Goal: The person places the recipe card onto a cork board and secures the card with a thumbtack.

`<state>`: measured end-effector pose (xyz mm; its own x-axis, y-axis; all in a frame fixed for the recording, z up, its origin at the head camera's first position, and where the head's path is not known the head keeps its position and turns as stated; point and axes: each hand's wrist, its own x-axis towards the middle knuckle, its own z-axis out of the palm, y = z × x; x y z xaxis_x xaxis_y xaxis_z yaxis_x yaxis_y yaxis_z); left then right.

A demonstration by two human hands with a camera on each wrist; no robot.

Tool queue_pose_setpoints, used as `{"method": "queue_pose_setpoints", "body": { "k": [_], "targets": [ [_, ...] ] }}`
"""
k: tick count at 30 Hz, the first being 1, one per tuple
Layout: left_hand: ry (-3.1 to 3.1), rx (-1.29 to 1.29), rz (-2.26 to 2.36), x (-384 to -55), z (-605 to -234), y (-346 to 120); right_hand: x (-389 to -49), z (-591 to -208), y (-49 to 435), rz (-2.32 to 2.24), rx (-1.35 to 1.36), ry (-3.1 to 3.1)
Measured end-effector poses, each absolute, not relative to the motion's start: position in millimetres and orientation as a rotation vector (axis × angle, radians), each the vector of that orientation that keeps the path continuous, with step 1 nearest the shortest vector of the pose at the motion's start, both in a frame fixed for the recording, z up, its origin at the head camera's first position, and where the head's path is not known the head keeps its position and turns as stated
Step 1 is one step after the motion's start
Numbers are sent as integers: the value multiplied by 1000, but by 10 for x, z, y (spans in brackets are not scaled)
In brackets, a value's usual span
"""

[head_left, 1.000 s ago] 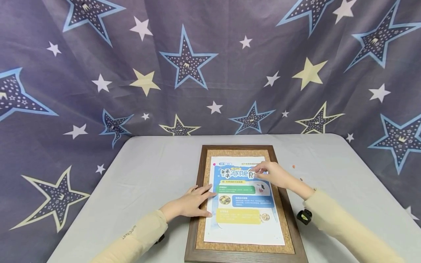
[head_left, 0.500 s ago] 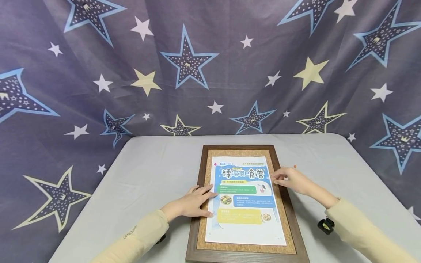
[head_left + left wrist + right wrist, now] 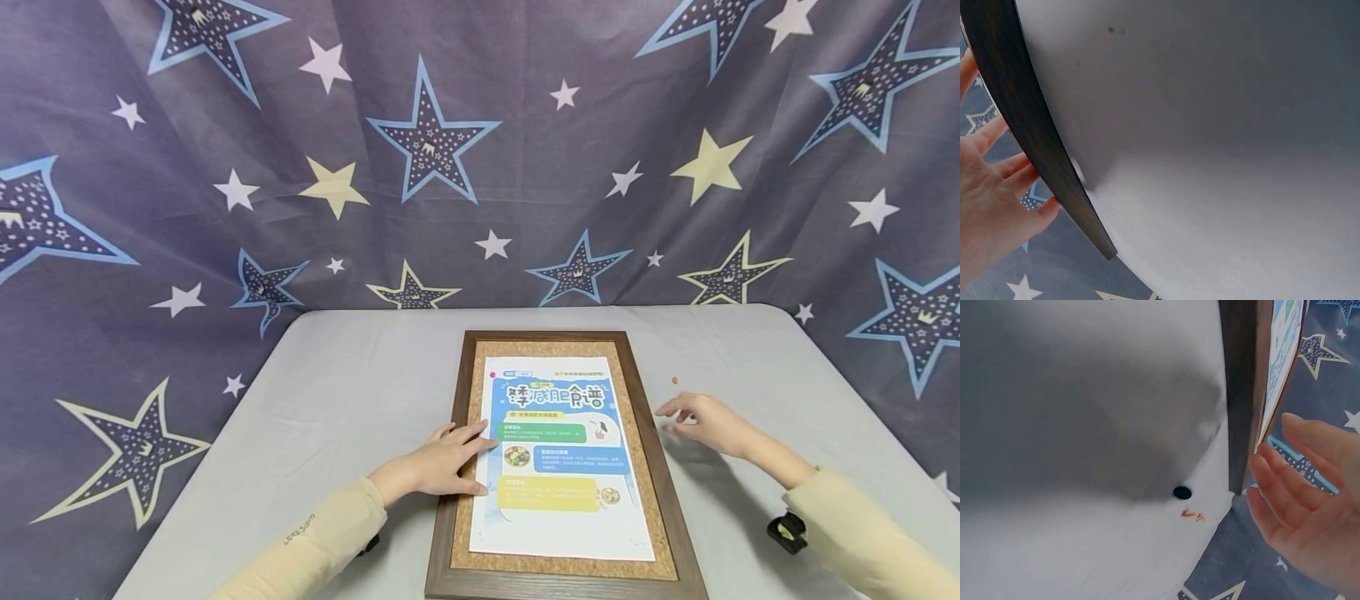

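Observation:
A printed sheet point(image 3: 562, 533) with blue, green and yellow panels lies on a cork board point(image 3: 660, 569) framed in dark brown. At the sheet's upper left corner is a small pink dot, like a pushpin head point(image 3: 492, 375). My left hand point(image 3: 438, 462) rests with spread fingers across the left side of the frame point(image 3: 442, 533), its fingertips on the sheet's edge. To the right of the frame, my right hand point(image 3: 701, 423) hovers over the table with loosely bent fingers. Nothing shows between its fingers in the right wrist view, where the palm point(image 3: 1316, 544) is visible.
A small orange piece point(image 3: 674, 380) lies on the grey-covered table point(image 3: 360, 367) beyond my right hand. In the right wrist view, a black round spot point(image 3: 1182, 492) sits near orange bits point(image 3: 1188, 514). A star-patterned curtain point(image 3: 465, 250) hangs behind the table.
My right hand has moved off the sheet's upper right, across the frame, to the table on the right. The left hand stays in place.

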<state>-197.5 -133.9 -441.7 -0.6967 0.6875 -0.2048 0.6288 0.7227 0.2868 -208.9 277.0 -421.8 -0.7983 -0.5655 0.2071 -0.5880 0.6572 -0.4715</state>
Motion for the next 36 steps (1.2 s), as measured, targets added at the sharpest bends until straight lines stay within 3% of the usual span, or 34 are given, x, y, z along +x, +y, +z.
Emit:
{"method": "queue_pose_setpoints", "body": {
  "k": [36],
  "targets": [
    [2623,1023,298,-1961,-4388,-1330,-2035,-4416,3166,825,762,-2955]
  ]
}}
